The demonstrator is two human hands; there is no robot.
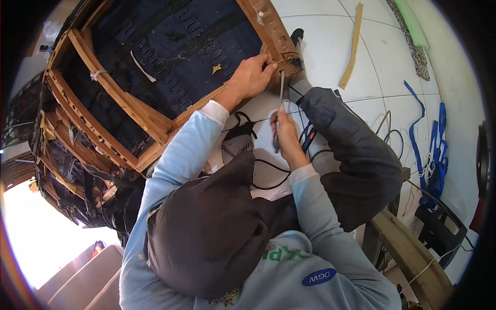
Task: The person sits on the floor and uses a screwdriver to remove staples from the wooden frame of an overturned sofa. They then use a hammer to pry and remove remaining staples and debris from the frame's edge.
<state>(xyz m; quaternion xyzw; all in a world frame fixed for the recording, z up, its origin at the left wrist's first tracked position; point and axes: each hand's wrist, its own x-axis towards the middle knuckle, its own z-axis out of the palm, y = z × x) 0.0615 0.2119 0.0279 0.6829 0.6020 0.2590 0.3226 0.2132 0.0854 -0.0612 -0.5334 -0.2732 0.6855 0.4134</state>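
An upturned wooden seat frame [201, 103] with dark fabric and zigzag springs lies before me at upper left. My left hand [252, 77] grips its rail by the near right corner, fingers curled and close to the corner block. Under that corner, my right hand [289, 135] is closed around a screwdriver [282, 89]. Its thin metal shaft points away from me, and its tip meets the frame corner. Most of the handle is hidden by my fingers. Small staples or holes dot the side rail [279, 39], and a dark torn patch [295, 62] marks the corner.
A power tool [237, 147] with a black cord lies between my arms. Red-and-black pliers or cutters [309, 138] are beside my right hand. A tan strip [352, 46] lies on white tiles; blue straps [438, 150] hang at right, above a wooden beam [413, 253].
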